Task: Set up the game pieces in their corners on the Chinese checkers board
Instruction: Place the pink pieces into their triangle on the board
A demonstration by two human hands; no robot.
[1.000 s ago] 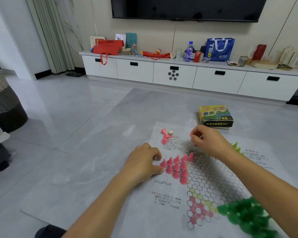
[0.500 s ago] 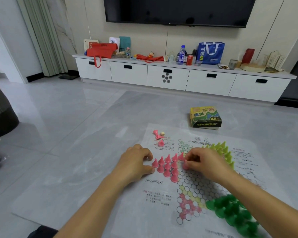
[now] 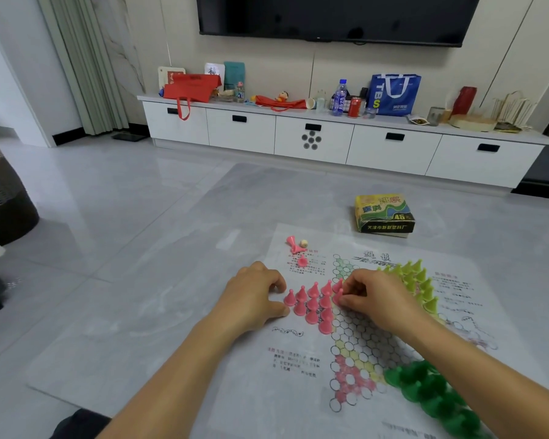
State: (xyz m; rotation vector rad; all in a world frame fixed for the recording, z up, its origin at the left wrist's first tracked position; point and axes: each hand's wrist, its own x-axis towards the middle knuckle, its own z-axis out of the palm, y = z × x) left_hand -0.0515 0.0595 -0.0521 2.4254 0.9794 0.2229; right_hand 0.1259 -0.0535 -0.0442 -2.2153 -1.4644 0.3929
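Presently, both hands are seen low over the paper Chinese checkers board (image 3: 355, 340), which lies flat on the grey floor mat (image 3: 171, 312). The left hand (image 3: 254, 297) is loosely curled, fingers bent inward, thumb tip laid on the sheet touching or just beside the leftmost cone of the pink pieces (image 3: 311, 304); nothing is seen held in it. The right hand (image 3: 376, 297) is curled, thumb and fingertips pinched together on one pink piece (image 3: 339, 294) at the right end of the pink group; whether that cone is already seated on the board cannot be told.

The pink pieces are recorded upright in a triangle on the board's left corner. Light green pieces (image 3: 417, 282) are noted upright in the far right corner, partly hidden behind the right hand. Dark green pieces (image 3: 425, 388) are grouped in the near right corner, partly covered by the right forearm. Loose pink pieces (image 3: 295, 248), tipped over, lie near the sheet's far left corner beside a small pale die (image 3: 303, 242).

The game box (image 3: 384, 213) rests on the mat just beyond the sheet's far edge; its contents cannot be seen.
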